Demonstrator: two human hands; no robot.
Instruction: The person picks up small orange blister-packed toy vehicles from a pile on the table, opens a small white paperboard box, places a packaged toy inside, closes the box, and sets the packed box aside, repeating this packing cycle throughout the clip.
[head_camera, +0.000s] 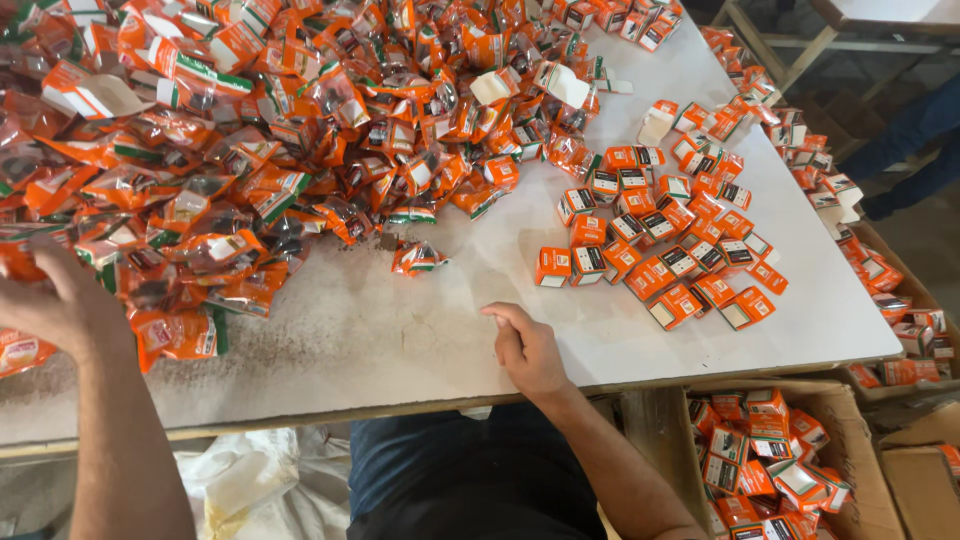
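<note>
The left hand (50, 305), fingers spread open, reaches into the far-left heap of crinkly orange plastic packets (240, 150); tugging one could spill neighbours off the worn white table (400, 330). The right hand (525, 350) rests loosely curled, empty.

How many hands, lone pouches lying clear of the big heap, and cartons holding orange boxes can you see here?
Hands: 2, the left hand and the right hand
Lone pouch: 1
Cartons holding orange boxes: 2, one below the table and one at its right edge
Total: 5
</note>
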